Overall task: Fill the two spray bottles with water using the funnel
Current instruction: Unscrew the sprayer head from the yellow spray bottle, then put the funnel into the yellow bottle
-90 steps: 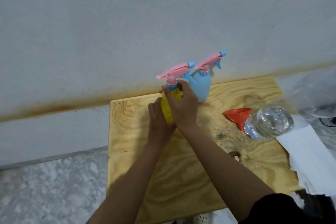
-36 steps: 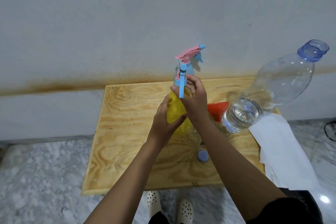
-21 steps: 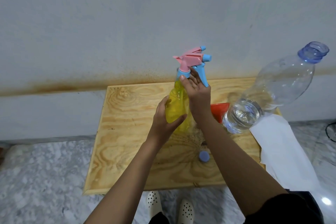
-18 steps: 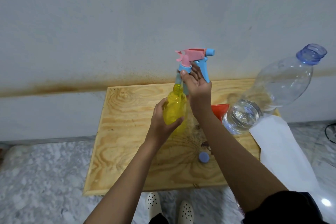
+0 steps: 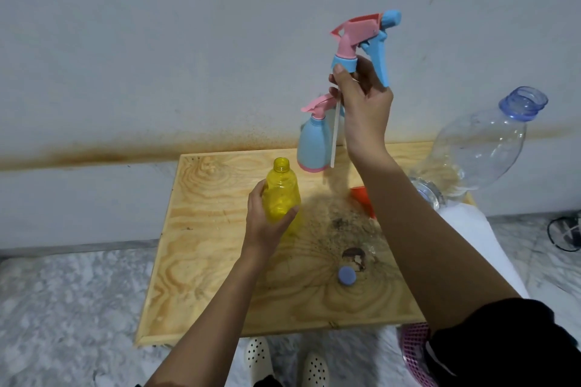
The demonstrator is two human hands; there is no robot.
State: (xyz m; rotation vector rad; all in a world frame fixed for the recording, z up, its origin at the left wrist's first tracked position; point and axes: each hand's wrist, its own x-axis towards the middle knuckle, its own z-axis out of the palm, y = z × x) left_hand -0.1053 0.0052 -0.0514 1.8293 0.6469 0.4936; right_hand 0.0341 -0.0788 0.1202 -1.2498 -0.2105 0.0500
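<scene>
My left hand (image 5: 265,223) grips the yellow spray bottle (image 5: 280,192), which stands upright on the wooden board (image 5: 213,229) with its neck open. High above the board, my right hand (image 5: 364,104) holds the pink and blue spray head (image 5: 361,38) by its collar, its white dip tube (image 5: 335,138) hanging free. The blue spray bottle (image 5: 312,144) stands at the back of the board with its own head on. An orange funnel (image 5: 363,199) lies partly hidden behind my right forearm. The large clear water bottle (image 5: 481,151) stands uncapped at the right.
A small blue cap (image 5: 346,275) lies on the board near a dark knot. White paper (image 5: 471,239) lies at the right, under the water bottle. A pink basket (image 5: 415,345) sits at the lower right. My feet (image 5: 283,361) are below the board's front edge.
The spray head has come off the yellow bottle. My right hand has lifted it up and to the right until the dip tube is clear of the neck. My left hand has stayed on the bottle.
</scene>
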